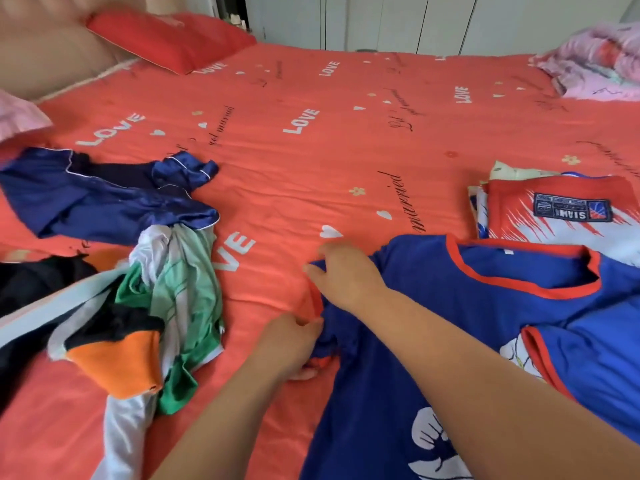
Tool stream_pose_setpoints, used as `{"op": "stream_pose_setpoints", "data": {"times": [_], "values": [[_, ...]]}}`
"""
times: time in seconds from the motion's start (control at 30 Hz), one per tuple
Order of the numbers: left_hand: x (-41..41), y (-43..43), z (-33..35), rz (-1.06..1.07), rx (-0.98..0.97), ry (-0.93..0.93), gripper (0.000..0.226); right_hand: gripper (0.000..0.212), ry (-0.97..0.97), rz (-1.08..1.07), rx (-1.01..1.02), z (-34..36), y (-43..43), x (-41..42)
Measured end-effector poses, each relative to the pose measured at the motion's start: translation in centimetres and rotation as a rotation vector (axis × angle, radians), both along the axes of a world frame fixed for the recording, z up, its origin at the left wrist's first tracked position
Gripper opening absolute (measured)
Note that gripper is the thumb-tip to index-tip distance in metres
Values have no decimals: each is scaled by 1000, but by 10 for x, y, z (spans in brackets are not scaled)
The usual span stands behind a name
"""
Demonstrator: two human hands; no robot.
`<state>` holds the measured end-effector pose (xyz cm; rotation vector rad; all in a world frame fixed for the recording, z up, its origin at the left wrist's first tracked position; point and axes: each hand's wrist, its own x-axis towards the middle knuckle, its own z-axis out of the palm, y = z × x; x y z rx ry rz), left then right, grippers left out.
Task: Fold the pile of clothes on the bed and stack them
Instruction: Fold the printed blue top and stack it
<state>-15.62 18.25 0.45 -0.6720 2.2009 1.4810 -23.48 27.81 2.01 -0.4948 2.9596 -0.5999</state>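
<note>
A blue t-shirt (433, 341) with red trim at neck and sleeves lies spread on the bed at the lower right. My left hand (291, 344) pinches the red cuff of its left sleeve. My right hand (346, 271) rests on the shirt's left shoulder, fingers spread and fairly straight. A folded red-and-white jersey (554, 213) tops a small stack at the right. The unfolded pile (145, 313) of green, white, orange and black clothes lies at the left, with a dark blue satin garment (100, 195) behind it.
The bed (311, 150) has a coral cover printed with LOVE. A red pillow (169, 39) lies at the head, a pink pillow (17, 119) at the far left, and a pink floral quilt (599, 64) is bunched at the far right corner.
</note>
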Motion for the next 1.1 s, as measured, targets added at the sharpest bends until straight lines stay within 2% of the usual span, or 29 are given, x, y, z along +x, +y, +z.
{"op": "stream_pose_setpoints", "data": {"times": [0.07, 0.1, 0.17, 0.2, 0.27, 0.37, 0.47, 0.6, 0.63, 0.7, 0.8, 0.87, 0.93, 1.0, 1.1], "values": [[6, 2, 4, -5, 88, -39, 17, 44, -108, 26, 98, -6, -17, -7], [7, 2, 4, -4, 128, -37, 14, 40, -119, 32, 164, -10, -22, -9], [6, -2, 6, 56, 186, 20, 5, 29, -71, 27, 224, -12, -26, -18], [4, -7, 8, 125, 192, 90, 5, 28, -37, 8, 180, -10, -27, -25], [-1, -22, 8, 260, 139, 283, 14, 28, 13, -88, -57, 4, -27, -40], [-5, -40, 2, 321, -71, 434, 33, 30, -164, -326, -617, 28, -23, -46], [-4, -42, -1, 344, -130, 519, 40, 29, -381, -382, -718, 39, -18, -42], [11, -18, 17, 361, -168, 842, 49, 31, -374, -415, -897, 62, 9, -37], [19, -7, 20, 288, -203, 941, 49, 34, -361, -413, -910, 68, 22, -34], [37, 19, 24, -14, -274, 1104, 54, 37, -328, -425, -928, 74, 56, -23], [53, 50, 13, -482, -394, 1151, 60, 37, -332, -512, -855, 64, 110, 0], [56, 62, 3, -634, -410, 1111, 61, 36, -297, -556, -565, 47, 143, 18], [49, 67, -3, -606, -351, 1070, 56, 37, -201, -530, -302, 33, 170, 35], [31, 69, -2, -495, -320, 1025, 50, 41, -125, -540, -239, 26, 192, 48], [-8, 72, 6, -442, -433, 931, 38, 44, 16, -595, -173, 27, 223, 53]]}}
